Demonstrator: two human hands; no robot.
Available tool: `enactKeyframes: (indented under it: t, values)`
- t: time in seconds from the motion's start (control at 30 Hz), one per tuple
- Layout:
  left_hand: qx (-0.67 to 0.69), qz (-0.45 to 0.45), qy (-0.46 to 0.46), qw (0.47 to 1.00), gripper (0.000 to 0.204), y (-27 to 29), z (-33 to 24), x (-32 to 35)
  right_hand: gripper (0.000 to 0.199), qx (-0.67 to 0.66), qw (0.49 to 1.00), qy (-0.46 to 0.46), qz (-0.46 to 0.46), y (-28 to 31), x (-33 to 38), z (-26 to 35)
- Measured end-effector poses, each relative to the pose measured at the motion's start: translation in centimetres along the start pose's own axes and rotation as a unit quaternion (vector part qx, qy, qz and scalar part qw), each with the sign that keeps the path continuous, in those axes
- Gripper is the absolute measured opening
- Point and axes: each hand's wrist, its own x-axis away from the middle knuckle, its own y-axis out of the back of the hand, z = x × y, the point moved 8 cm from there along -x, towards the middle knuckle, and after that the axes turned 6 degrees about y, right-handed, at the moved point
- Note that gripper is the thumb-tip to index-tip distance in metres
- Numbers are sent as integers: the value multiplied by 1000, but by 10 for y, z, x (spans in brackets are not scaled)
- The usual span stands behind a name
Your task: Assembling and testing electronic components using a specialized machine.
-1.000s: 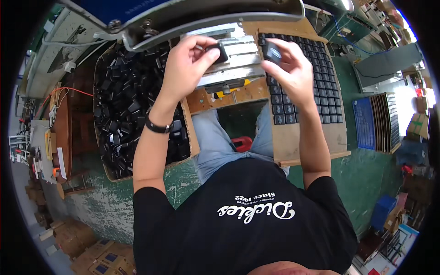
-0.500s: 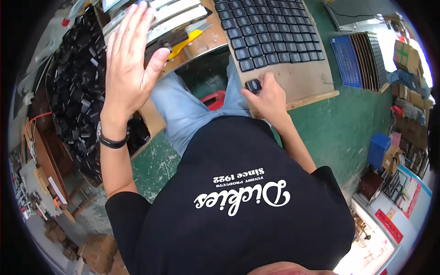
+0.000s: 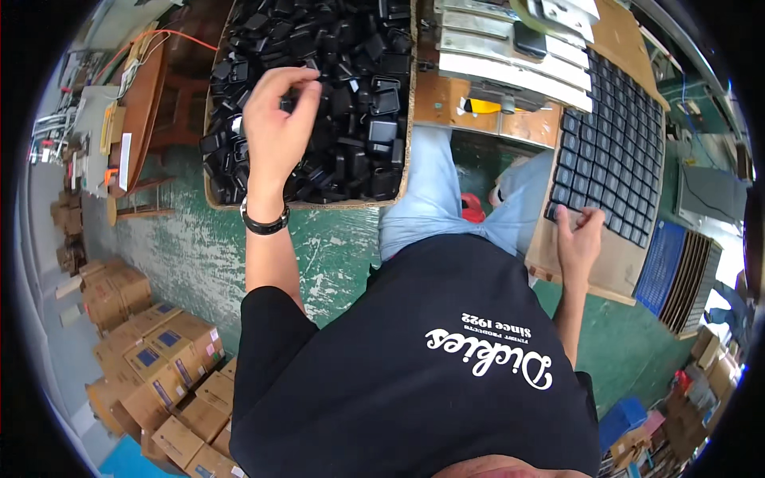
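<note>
1. Moved since the earlier frame: a loose black block, then pinched in front of the rows, no longer shows apart from them; the right hand (image 3: 580, 239) is now at their near left corner, and the left hand (image 3: 279, 119) is over the carton (image 3: 409, 103) instead of the metal bed (image 3: 478, 48).
2. Block rows (image 3: 610, 151): black blocks, close-set, many with pale oval marks on top; located on a board (image 3: 546, 248) at the person's right. Judged the finished portion.
3. Right hand: thumb and forefinger apart, tips at the nearest row; whether a block is pinched, cannot tell.
4. Board, near end: bare strip below the rows, with apparent room for more.
5. Single dark block (image 3: 530, 40): on the slatted metal bed, left of the rows, no hand on it; judged midway through the work.
6. Left hand: half-curled, thumb tip clear of the forefinger, nothing seen between them.
7. Loose black pieces (image 3: 343, 119): jumbled, filling much of the carton; judged the remaining portion, a large one.
8. Yellow tool (image 3: 482, 107): below the bed, untouched.
9. Blue crate (image 3: 655, 255): on the floor, beyond the board.
</note>
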Motion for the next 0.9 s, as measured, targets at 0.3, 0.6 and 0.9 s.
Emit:
enactKeyframes:
  t: [0.3,0.6,0.9]
  values:
    - [-228,45,-181,956,44,-53,-17,-9,31,-95,987,125,-31,23,-33,60]
    - [-31,6,-110,993,31,-31,-22,-3,29,-277,914,287,-72,73,-78,158]
    - [545,85,63,832,27,-28,-12,-7,63,-191,908,368,64,56,-144,248]
